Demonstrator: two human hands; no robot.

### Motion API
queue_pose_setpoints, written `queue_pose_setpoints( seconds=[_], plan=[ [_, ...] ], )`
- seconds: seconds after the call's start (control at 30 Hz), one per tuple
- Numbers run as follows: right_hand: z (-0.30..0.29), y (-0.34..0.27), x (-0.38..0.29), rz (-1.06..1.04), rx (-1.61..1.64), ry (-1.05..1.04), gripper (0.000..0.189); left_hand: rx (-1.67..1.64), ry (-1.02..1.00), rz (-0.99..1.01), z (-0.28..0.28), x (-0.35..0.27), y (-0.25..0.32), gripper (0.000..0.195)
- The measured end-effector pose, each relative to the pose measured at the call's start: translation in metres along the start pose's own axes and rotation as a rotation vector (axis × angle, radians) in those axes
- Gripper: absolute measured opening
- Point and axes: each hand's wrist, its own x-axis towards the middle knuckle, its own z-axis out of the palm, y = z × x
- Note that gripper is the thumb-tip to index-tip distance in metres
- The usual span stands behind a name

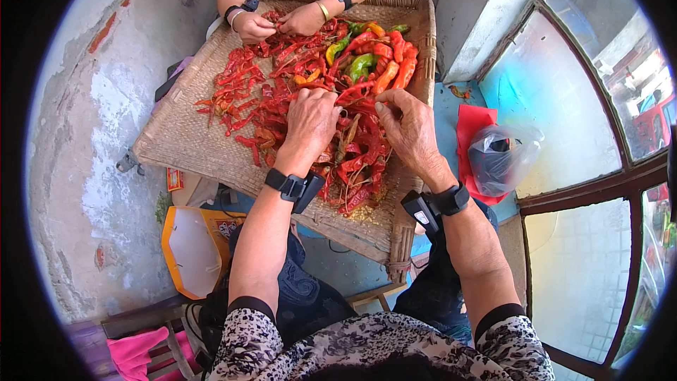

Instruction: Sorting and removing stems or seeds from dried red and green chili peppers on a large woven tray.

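A woven wicker tray (pixel 174 132) holds many dried red chili peppers (pixel 365 159). Fresh red, orange and green peppers (pixel 404 66) are heaped at its far right corner. Over the middle of the pile, my left hand (pixel 313 119) has its fingers bent down among the chilies; what they touch is partly hidden. To its right, my right hand (pixel 406 121) is above the pile, thumb and index finger curled near each other beside an orange pepper; whether a thin stem is between them cannot be made out. Loose pale seeds (pixel 365 213) lie near the tray's close edge.
Across the tray, another person's hands (pixel 280 24) work at the chilies. A red bag (pixel 473 121) and a clear plastic bag (pixel 502 159) lie on the right by the framed window. An open yellow-edged box (pixel 195 251) stands below left. A rough wall (pixel 111 116) bounds the left.
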Motion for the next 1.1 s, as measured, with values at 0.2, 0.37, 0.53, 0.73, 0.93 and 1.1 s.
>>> queue_pose_setpoints(
  seconds=[0.2,0.37,0.53,0.73,0.93,1.1],
  plan=[
    [-0.007,0.001,0.001,-0.135,-0.141,0.013,0.020,-0.380,0.033,0.022,-0.034,-0.004,0.024,0.012],
    [-0.002,0.003,-0.001,-0.378,-0.320,-0.039,0.020,-0.515,0.041,0.040,-0.042,-0.014,0.027,0.009],
    [0.001,0.007,0.000,-0.210,-0.354,-0.048,0.011,-0.352,0.222,-0.223,-0.052,-0.008,0.002,0.013],
    [-0.003,0.010,0.001,-0.181,-0.374,-0.016,0.010,-0.040,0.369,-0.157,-0.043,-0.002,-0.025,0.021],
    [0.006,0.023,-0.003,-0.180,-0.509,-0.193,0.016,-0.083,-0.021,0.018,0.000,-0.004,0.009,0.022],
    [0.001,0.021,-0.004,-0.177,-0.485,-0.227,0.020,-0.118,-0.076,0.049,-0.007,-0.008,0.006,0.006]
  ],
)
